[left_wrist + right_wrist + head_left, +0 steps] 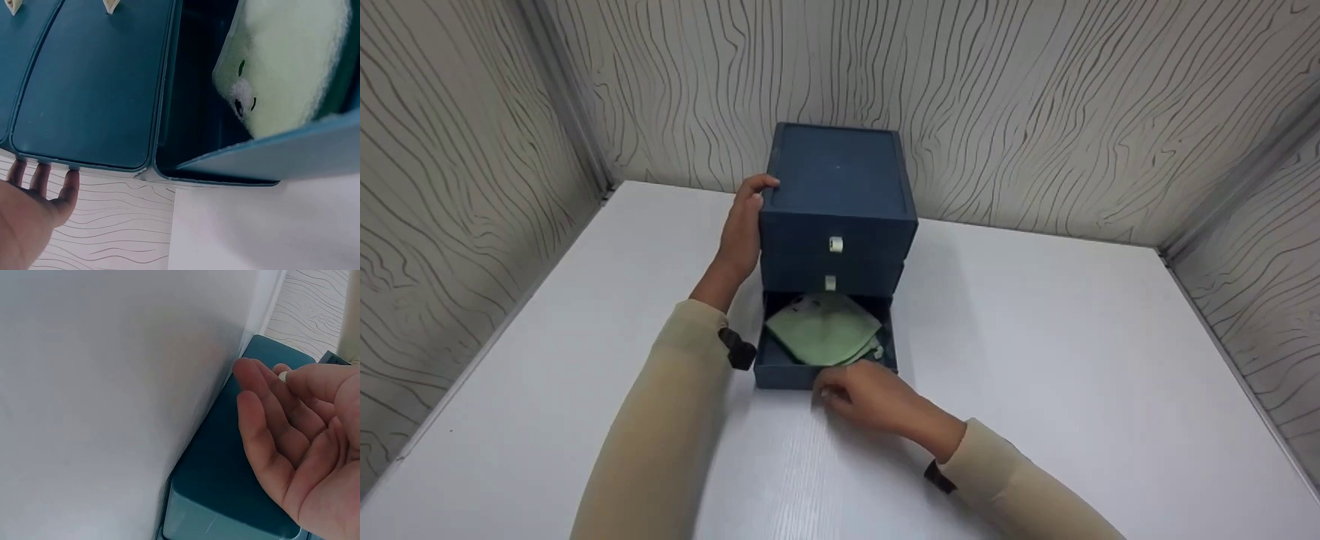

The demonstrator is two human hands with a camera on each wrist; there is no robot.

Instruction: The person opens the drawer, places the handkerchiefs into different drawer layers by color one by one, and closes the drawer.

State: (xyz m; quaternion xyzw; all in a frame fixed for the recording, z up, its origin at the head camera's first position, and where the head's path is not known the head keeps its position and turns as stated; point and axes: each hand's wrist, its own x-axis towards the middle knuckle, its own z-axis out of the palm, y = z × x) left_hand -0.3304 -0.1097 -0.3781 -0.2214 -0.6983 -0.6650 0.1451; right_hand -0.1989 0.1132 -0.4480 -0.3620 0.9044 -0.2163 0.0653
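A dark blue three-drawer box [840, 176] stands on the table, its bottom drawer [781, 377] pulled out. Inside that drawer lies a folded pale green towel [823, 330]; the left wrist view shows a small animal face on the towel [298, 67]. My left hand [741, 234] rests against the box's left side, fingertips at the top edge, fingers [68, 188] extended along the side wall. At the bottom drawer's front, my right hand [877, 397] pinches the small white pull tab [283, 376] between thumb and forefinger, the other fingers loosely bent.
Two upper drawers are closed, each with a white pull tab [836, 244]. A white table [1072, 390] spreads around the box. Behind it stands a wood-grain patterned wall [1020, 105], with similar panels at both sides.
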